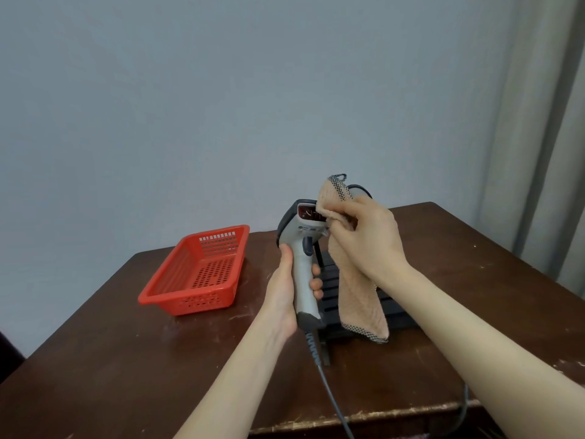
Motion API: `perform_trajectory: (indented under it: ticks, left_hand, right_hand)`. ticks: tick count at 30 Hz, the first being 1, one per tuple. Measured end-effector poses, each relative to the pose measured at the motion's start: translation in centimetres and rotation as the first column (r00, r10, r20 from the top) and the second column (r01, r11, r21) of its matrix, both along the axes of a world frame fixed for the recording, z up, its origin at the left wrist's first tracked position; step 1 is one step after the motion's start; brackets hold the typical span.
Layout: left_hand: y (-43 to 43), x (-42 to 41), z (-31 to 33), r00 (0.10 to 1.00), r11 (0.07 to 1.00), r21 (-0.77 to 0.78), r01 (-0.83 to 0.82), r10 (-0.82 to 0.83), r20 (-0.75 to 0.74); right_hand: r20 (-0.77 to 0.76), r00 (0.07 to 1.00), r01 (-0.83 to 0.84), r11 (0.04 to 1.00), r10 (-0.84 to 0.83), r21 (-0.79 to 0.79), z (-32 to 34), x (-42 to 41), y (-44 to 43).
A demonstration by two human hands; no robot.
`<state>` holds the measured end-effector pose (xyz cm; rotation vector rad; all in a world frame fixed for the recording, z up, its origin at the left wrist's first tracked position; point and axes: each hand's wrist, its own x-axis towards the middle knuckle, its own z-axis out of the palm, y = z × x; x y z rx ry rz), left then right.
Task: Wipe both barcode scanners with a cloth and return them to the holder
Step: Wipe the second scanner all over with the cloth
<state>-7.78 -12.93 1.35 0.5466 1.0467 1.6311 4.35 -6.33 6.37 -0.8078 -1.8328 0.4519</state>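
**Scanner (pixel 300 248) held up, cloth (pixel 357 296) at its window (pixel 307 213)**

One scanner of two stands upright above the desk's (pixel 126 343) middle. The left hand (pixel 285 289) is wrapped round its grey handle (pixel 302 280), fingers curled. The right hand (pixel 370 236) pinches the single tan cloth, bunched against the red window (the rest hangs loose). A second scanner (pixel 359 190) peeks out behind the cloth, above the one black holder (pixel 329 299). One red basket (pixel 202 270) sits toward the left edge. A cable (pixel 335 403) trails over the near edge.

The second scanner (pixel 360 189) is almost fully hidden behind the cloth (pixel 359 299) and the right hand (pixel 367 239); only its dark top shows. The black holder (pixel 330 293) is partly covered too. The grey cable (pixel 330 392) of the held scanner (pixel 302 270) is cut off at the bottom edge.
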Motion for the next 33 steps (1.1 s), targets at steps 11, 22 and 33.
perform_trajectory:
  ticks: [11, 22, 33]
  left_hand:
    - [0.2, 1.0, 0.5, 0.999, 1.000, 0.011, -0.006, 0.006, -0.053]
    - [0.3, 1.0, 0.6, 0.996, 1.000, 0.005, -0.018, 0.019, -0.082]
    - [0.4, 0.3, 0.5, 0.996, 0.999, 0.032, -0.031, 0.034, -0.081]
  right_hand:
    - [0.087, 0.994, -0.074, 0.997, 0.070, 0.036, 1.3, -0.2, -1.3]
    - [0.134, 0.991, -0.025, 0.999, 0.031, -0.042, 2.1, 0.2, -1.0]
    - [0.266, 0.962, 0.073, 0.997, -0.063, -0.028, 1.7, 1.0, -0.1]
